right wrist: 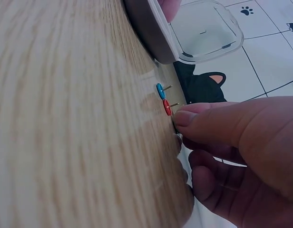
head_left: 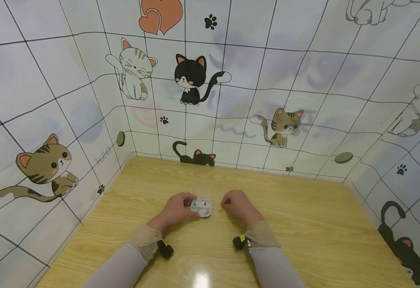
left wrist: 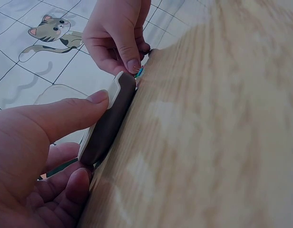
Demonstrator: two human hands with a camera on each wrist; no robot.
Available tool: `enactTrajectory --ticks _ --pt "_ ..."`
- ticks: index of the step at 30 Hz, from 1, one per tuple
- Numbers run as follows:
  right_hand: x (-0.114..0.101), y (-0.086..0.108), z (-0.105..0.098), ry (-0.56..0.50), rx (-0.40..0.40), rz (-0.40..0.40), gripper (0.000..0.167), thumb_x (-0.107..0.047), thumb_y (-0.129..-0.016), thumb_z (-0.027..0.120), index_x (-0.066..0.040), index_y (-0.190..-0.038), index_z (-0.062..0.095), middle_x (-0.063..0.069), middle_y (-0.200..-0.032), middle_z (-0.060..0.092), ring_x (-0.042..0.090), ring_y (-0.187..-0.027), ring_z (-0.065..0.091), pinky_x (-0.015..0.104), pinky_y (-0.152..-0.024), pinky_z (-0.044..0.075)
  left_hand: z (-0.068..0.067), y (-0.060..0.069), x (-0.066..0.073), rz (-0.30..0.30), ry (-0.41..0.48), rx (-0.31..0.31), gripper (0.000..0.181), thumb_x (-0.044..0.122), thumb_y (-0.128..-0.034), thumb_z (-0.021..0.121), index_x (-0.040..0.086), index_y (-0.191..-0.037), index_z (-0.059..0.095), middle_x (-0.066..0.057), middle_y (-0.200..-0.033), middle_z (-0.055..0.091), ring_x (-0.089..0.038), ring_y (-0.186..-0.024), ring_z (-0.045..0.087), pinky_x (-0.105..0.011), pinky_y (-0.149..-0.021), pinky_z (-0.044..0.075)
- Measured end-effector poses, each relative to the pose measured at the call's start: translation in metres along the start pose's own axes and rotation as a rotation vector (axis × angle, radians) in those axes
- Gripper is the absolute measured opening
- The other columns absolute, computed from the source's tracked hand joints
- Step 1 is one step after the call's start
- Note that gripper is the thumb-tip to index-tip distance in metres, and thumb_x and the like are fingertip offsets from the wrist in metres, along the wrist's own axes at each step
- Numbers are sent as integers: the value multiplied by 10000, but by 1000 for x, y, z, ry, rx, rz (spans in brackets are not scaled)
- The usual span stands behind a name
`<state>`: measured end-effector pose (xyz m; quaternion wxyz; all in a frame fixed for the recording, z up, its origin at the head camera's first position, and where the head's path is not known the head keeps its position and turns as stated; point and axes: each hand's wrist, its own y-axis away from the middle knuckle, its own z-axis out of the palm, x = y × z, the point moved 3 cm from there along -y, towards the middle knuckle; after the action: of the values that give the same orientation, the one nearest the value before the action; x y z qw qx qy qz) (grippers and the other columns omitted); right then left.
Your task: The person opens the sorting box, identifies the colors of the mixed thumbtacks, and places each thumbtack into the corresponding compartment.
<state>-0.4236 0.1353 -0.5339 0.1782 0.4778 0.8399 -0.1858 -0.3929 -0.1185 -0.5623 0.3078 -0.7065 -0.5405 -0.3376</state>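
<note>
My left hand (head_left: 177,209) grips a small divided case (head_left: 201,208), thumb on one side and fingers on the other. The case has a white inside, a dark outer shell (left wrist: 108,123) and a clear lid (right wrist: 206,31) standing open. Small green, red and gold-rimmed pieces lie in its compartments. On the table to its right lie a blue thumbtack (right wrist: 160,90) and a red thumbtack (right wrist: 167,107), pins up. My right hand (head_left: 239,205) is beside the red one, thumb and forefinger together, other fingers curled. Whether something sits between those fingertips cannot be made out.
Both forearms rest over the wooden table (head_left: 314,224). A cat-patterned sheet (head_left: 239,100) rises along the table's back and sides. Dark wrist cameras are strapped at each wrist, the left camera (head_left: 165,249) and the right camera (head_left: 239,242).
</note>
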Motion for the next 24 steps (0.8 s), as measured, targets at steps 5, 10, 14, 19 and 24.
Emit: enactTrajectory --ticks 5,10,14,19,24 --pt "1 -2 3 12 15 -11 166 -6 -893 762 -137 -798 799 -12 -843 771 118 -821 680 337 -811 577 -1 -1 -1 -7 -5 0 598 294 -739 977 132 -1266 744 7 -1138 724 -144 -1014 612 -353 -916 516" --pt "2 -2 4 2 22 -15 187 -8 -890 756 -154 -780 791 -36 -828 765 92 -804 661 315 -798 568 0 -1 -4 -21 -2 -3 606 301 -741 976 140 -1276 741 7 -1149 721 -146 -1021 611 -354 -923 513" --pt "3 -2 3 -89 44 31 197 -28 -920 746 -160 -777 780 -57 -814 741 80 -788 619 318 -803 545 1 -1 -5 -16 -3 -5 616 301 -734 979 136 -1277 740 5 -1147 723 -144 -1023 615 -352 -918 516" --pt "9 -3 2 -279 119 151 119 -89 -974 750 -128 -893 828 -32 -925 783 101 -880 653 360 -888 552 1 -2 -6 -12 -1 -1 609 305 -734 979 147 -1273 744 15 -1146 723 -141 -1021 617 -356 -923 518" --pt "22 -5 8 -499 155 234 113 -100 -1000 727 -42 -1012 823 32 -939 774 101 -838 647 275 -804 537 1 -2 -7 -6 -10 -4 611 316 -737 978 148 -1276 743 19 -1149 724 -140 -1020 617 -355 -923 520"
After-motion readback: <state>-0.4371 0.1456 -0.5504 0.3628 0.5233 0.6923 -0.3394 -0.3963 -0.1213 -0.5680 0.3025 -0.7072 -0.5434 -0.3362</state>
